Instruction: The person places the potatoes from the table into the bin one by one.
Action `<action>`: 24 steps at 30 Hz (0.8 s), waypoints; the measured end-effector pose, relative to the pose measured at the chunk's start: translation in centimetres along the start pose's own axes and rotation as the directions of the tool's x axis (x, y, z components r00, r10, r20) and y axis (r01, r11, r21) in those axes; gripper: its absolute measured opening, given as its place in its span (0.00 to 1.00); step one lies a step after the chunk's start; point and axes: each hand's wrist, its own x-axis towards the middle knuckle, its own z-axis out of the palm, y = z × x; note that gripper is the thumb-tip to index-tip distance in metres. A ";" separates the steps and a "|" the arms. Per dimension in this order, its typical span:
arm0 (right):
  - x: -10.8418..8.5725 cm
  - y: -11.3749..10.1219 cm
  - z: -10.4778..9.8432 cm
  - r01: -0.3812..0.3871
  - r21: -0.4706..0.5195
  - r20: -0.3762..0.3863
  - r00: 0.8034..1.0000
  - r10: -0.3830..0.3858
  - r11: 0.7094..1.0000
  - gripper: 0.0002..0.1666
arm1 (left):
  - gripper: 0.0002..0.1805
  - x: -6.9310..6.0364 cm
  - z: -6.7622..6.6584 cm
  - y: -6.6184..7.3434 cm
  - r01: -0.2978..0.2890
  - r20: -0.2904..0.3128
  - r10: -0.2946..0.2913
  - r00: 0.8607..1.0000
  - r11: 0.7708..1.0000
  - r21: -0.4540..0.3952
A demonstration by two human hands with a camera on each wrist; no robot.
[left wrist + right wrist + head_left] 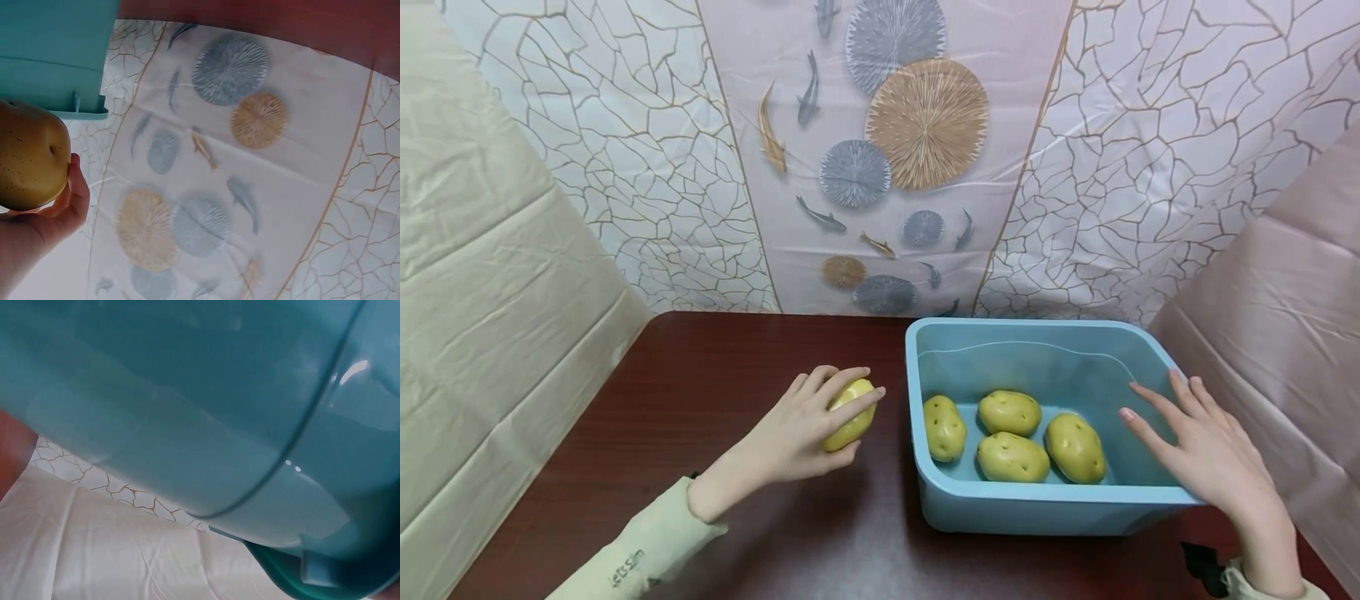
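My left hand (pixel 808 425) grips a yellow potato (pixel 852 415) above the table, left of a blue plastic bin (pixel 1060 493). In the left wrist view the potato (pixel 31 156) shows small dark dimples, with my thumb and fingers curled against it. Several similar potatoes (pixel 1009 412) lie on the bin's floor, toward its left and middle. Over the bin's right rim my right hand (pixel 1213 446) is spread, fingers extended and holding nothing; whether it touches the rim is unclear. The right wrist view is mostly filled by the bin's wall (pixel 187 412).
A dark reddish-brown table (pixel 715 375) carries the bin on its right side. Behind it hangs a patterned cloth (pixel 880 167) with fish and round motifs. Pale creased cloth walls (pixel 490 292) stand at left and right, the right one close to the bin.
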 end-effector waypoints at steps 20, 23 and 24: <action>0.0 0.0 0.1 -0.004 -0.008 0.000 1.000 0.004 1.000 0.38 | 0.32 2.5 -0.8 1.1 -0.044 -0.019 0.044 0.999 0.999 0.018; 0.1 0.0 0.0 -0.005 -0.011 0.004 1.000 0.005 1.000 0.38 | 0.31 2.9 -0.8 1.3 -0.054 -0.020 0.054 0.998 0.998 0.016; 0.1 0.0 0.0 -0.005 -0.011 0.007 1.000 0.005 1.000 0.38 | 0.31 3.1 -0.8 1.4 -0.057 -0.021 0.057 0.998 0.998 0.015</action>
